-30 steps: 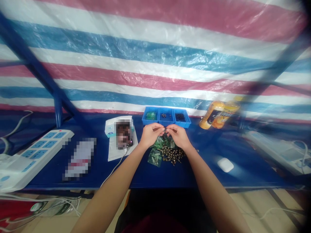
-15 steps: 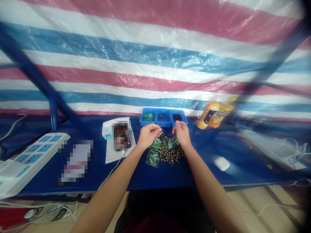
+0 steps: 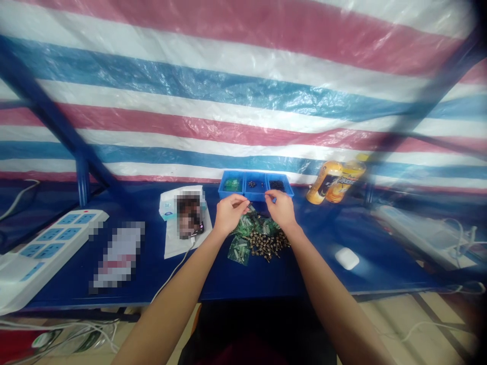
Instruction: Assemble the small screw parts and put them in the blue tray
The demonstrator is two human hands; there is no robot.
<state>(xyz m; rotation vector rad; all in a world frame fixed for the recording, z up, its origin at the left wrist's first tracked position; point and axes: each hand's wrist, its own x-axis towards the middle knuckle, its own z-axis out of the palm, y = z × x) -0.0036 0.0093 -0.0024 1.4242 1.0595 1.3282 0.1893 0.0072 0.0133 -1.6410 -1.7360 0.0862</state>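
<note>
Our left hand [image 3: 229, 214] and right hand [image 3: 281, 209] hang just in front of the blue tray [image 3: 255, 196], above the table [image 3: 182, 289]. The left thumb and forefinger [image 3: 239, 203] meet in a narrow pinch, and the right fingers [image 3: 271, 195] do the same, almost at the tray's front wall. Something tiny may sit in each pinch, but we cannot tell what, or whether either hand holds anything.

The tray has three compartments: green pieces on the left, small dark screws in the middle, black parts on the right. In front of the tray, below our hands, lies a heap of brass screws [image 3: 264, 245], touching green plastic bags [image 3: 239, 250]. Left of the tray is a blurred object [image 3: 189, 215] on white paper [image 3: 175, 248], and further left a power strip [image 3: 49, 243]. Right of the tray stand orange bottles [image 3: 335, 181], with a white case [image 3: 347, 258] further forward.
</note>
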